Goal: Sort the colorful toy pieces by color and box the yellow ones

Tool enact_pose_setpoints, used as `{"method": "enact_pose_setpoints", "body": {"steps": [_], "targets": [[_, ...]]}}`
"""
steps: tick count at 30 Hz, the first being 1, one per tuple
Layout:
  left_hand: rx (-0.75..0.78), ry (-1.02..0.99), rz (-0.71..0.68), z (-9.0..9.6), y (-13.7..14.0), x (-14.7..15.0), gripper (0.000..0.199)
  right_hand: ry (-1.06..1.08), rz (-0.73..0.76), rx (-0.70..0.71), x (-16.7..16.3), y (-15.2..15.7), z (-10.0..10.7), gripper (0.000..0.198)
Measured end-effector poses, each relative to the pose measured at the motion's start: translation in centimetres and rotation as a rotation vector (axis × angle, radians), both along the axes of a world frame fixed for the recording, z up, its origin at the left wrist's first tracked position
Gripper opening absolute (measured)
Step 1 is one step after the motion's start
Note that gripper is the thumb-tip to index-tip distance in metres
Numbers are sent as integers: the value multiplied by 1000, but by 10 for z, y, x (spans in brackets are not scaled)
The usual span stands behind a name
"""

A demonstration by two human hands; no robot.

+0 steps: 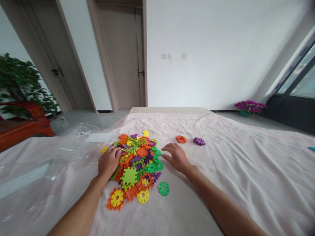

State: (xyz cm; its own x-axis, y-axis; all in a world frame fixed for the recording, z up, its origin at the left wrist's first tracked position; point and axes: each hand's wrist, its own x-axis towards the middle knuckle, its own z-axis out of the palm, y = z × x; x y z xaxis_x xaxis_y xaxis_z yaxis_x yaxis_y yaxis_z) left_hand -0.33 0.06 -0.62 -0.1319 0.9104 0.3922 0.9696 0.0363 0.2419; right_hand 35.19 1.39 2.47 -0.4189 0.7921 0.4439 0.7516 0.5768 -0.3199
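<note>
A heap of plastic interlocking pieces [129, 177] in orange, green, yellow and purple lies in front of me: toothed squares, triangles and notched discs. My left hand [109, 160] rests against the heap's left side, fingers slightly bent over its edge and holding nothing I can see. On the other side, my right hand [176, 157] hovers beside the green discs [152, 167], its fingers apart and empty. Beyond it sit a stack of orange discs [181, 139] and a stack of purple discs [199, 141]. A single green disc [163, 188] lies nearer me, apart from the heap.
Two clear plastic containers, one farther back [83, 139] and one nearer [27, 186], stand on the left of the pale cloth [236, 170]. A wooden armchair [27, 118] is beyond the left edge. Something small and blue [311, 148] lies at the far right.
</note>
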Motion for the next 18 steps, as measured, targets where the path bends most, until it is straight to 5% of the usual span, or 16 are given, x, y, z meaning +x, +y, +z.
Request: {"method": "enact_pose_setpoints", "body": {"steps": [6, 12, 18], "targets": [[-3, -2, 6, 1, 0, 0, 44, -58, 81, -67, -23, -17, -2, 34], [-9, -10, 8, 3, -1, 2, 42, 95, 84, -75, -22, -9, -10, 13], [-7, 0, 9, 6, -3, 4, 43, 308, -32, -201, -1, 3, -8, 22]]}}
